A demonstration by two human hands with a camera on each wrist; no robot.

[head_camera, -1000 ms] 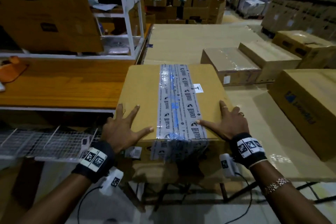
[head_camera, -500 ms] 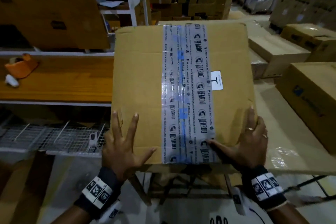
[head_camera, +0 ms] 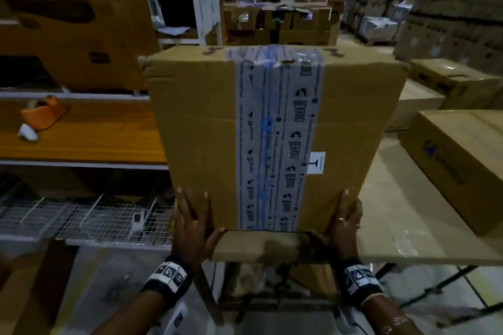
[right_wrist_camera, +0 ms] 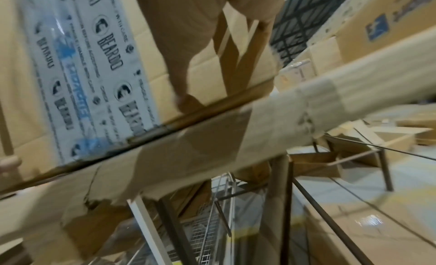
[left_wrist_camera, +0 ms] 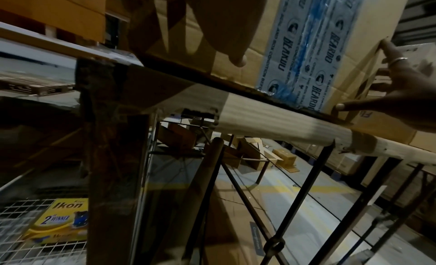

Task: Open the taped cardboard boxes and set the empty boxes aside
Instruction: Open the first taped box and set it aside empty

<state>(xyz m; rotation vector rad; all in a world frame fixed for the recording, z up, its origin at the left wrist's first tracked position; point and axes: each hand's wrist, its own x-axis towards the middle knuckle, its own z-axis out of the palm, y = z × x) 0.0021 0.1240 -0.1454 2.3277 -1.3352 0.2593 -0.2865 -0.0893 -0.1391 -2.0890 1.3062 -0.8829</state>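
A brown cardboard box (head_camera: 196,122) sealed with a wide band of printed grey tape (head_camera: 275,130) stands tipped up on its near edge at the front of the cardboard-covered table (head_camera: 381,226). Its taped face is turned toward me. My left hand (head_camera: 192,223) presses flat on the box's lower left corner with fingers straight and spread. My right hand (head_camera: 347,221) does the same at the lower right corner, a ring on one finger. Both thumbs lie along the bottom edge. The left wrist view shows the tape (left_wrist_camera: 306,45) and the right hand (left_wrist_camera: 401,93). In the right wrist view the tape (right_wrist_camera: 89,73) fills the left side.
More sealed boxes lie on the table to the right (head_camera: 462,166) and farther back (head_camera: 451,84). An orange tape dispenser (head_camera: 43,113) sits on the wooden shelf (head_camera: 95,139) at left, with a wire rack (head_camera: 81,217) below. Stacked cartons fill the background.
The box went from lying flat on the table to standing up on its near edge. Both hands slid down from the top face to its lower corners.
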